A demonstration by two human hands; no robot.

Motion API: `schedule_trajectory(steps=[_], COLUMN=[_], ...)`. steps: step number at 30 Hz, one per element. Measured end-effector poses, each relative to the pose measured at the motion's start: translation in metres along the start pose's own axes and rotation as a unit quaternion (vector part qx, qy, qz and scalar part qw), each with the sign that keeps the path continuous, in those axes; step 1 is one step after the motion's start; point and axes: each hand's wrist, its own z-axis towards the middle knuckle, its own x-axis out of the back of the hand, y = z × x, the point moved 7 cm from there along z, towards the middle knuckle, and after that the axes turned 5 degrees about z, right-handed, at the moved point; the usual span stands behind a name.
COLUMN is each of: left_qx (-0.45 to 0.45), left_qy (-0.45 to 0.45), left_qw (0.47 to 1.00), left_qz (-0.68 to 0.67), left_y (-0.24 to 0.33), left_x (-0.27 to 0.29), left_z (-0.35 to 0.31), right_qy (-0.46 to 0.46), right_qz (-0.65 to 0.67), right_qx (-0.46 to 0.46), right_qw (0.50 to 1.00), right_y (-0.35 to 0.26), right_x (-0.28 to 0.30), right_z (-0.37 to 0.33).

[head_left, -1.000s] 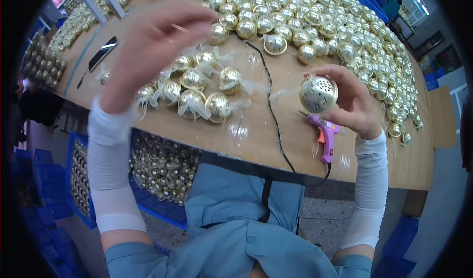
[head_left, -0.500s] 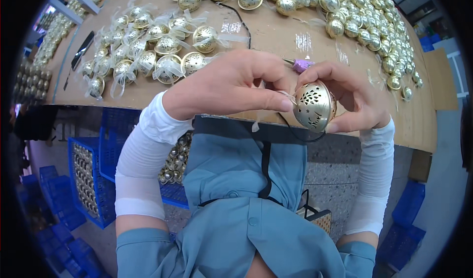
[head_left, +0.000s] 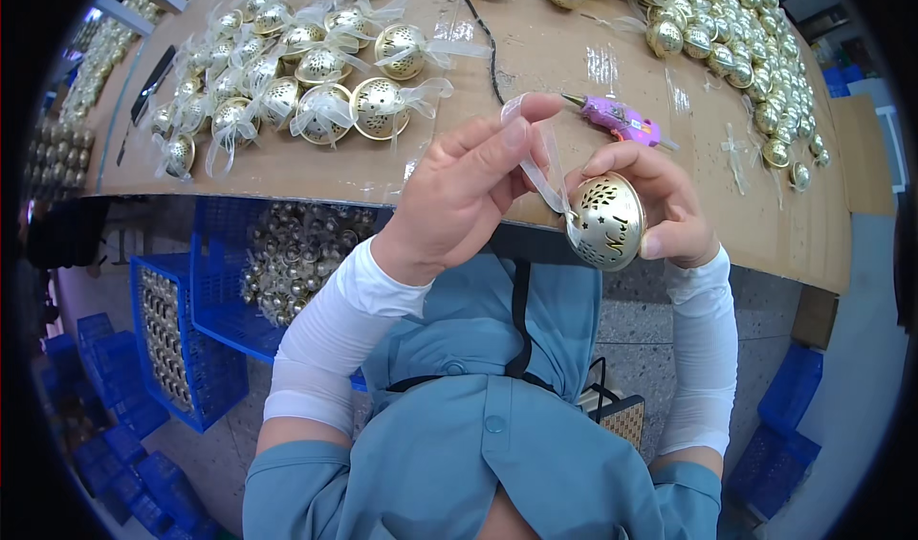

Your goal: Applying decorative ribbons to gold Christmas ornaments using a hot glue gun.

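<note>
A gold ball ornament [head_left: 602, 222] with cut-out leaf and star shapes sits in my right hand [head_left: 660, 196], fingers closed round its far and right sides. From its left end rises a sheer white ribbon [head_left: 545, 181]. My left hand [head_left: 469, 176] pinches the upper part of that ribbon between thumb and forefinger, left of the ornament. Both hands are held over the table's near edge. Just beyond them a purple glue gun [head_left: 622, 119] lies on the cardboard-covered table [head_left: 535, 52].
Gold ornaments with ribbons [head_left: 320, 66] cluster on the table's left part; many more ornaments [head_left: 717, 52] spread over the right and far side. A black cable [head_left: 486, 28] crosses the middle. A black-handled tool [head_left: 153, 86] lies at far left. Blue crates [head_left: 215, 301] of ornaments stand below.
My left hand has drawn back from the ornament and lifted the ribbon up. The ornament has turned slightly in my right hand. The glue gun shows fully now.
</note>
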Motion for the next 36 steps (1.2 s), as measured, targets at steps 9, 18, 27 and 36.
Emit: schedule_trajectory(steps=[9,18,27,36], left_qx=[-0.092,-0.095,-0.092,-0.413], left_qy=[-0.055,-0.043,-0.021,-0.125], left_qw=[0.966,0.968,0.964,0.542], left_qz=[0.236,0.229,0.249,0.721], left_y=[0.016,0.014,0.013,0.041], left_x=[-0.010,-0.008,-0.004,-0.035], left_z=[-0.009,-0.009,-0.010,-0.030], right_qy=[-0.045,-0.029,-0.042,-0.070], right_qz=[0.012,0.063,0.110,0.162], right_qx=[0.030,-0.012,-0.028,-0.027], right_qw=[0.998,0.998,0.993,0.984], right_y=[-0.001,0.019,0.028,0.040], right_x=[0.005,0.007,0.001,-0.007], right_z=[-0.003,-0.002,0.003,0.007])
